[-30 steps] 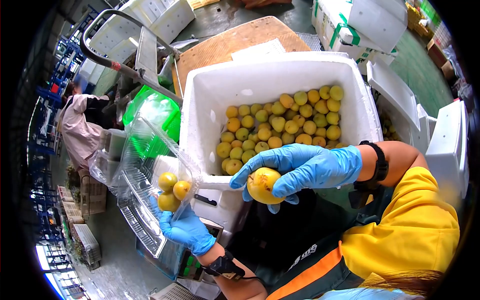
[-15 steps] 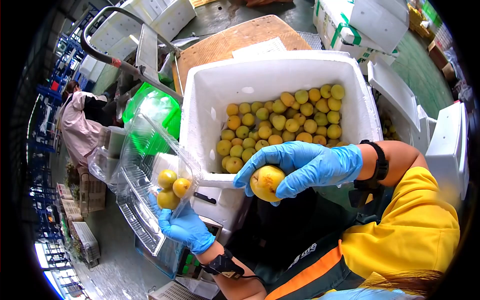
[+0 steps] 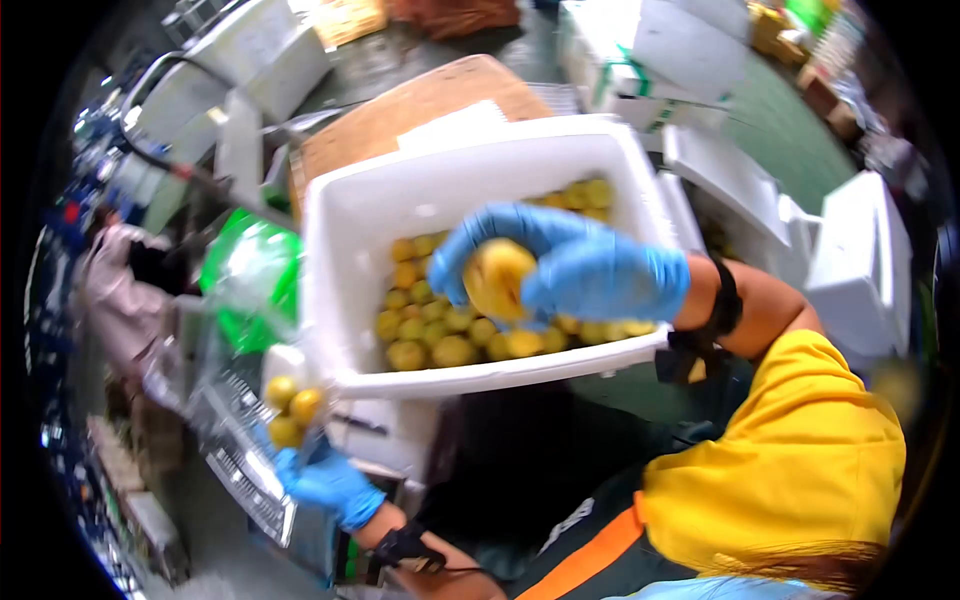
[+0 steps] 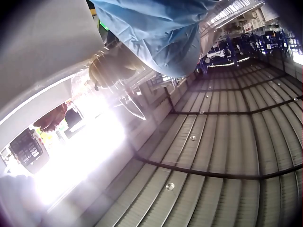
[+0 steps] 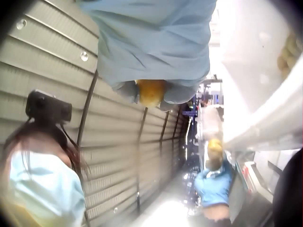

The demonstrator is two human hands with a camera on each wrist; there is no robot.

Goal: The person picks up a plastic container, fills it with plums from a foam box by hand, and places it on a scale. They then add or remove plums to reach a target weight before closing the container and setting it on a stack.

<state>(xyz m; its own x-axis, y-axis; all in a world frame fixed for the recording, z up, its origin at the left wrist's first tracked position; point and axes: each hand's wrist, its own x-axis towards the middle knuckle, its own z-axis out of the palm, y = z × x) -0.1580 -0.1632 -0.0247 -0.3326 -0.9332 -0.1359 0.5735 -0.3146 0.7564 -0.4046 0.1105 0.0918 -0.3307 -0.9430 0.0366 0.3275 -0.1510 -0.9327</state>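
My blue-gloved right hand (image 3: 590, 270) grips a yellow plum (image 3: 500, 278) with brown marks, thumb and fingers curled round it. It hovers over the white foam box (image 3: 325, 290), where many yellow-green plums (image 3: 430, 330) lie. In the right wrist view the held plum (image 5: 151, 93) shows between gloved fingertips. At the lower left, my gloved left hand (image 3: 328, 488) holds an opened clear plastic clamshell (image 3: 232, 455) from below. Three yellow plums (image 3: 285, 432) sit together in it. The glove (image 4: 156, 35) hides most of the clamshell in the left wrist view.
A bright green plastic bag (image 3: 250, 270) stands left of the foam box. Behind the box lies a wooden board (image 3: 430, 100) with a white sheet on it. More foam boxes (image 3: 850, 250) stand at the right. A person in a pink top (image 3: 125, 290) is at the far left.
My right hand has lifted the plum from the box's near edge to over its inside. The head view has shifted and blurred. My left hand still holds the clamshell with three plums.
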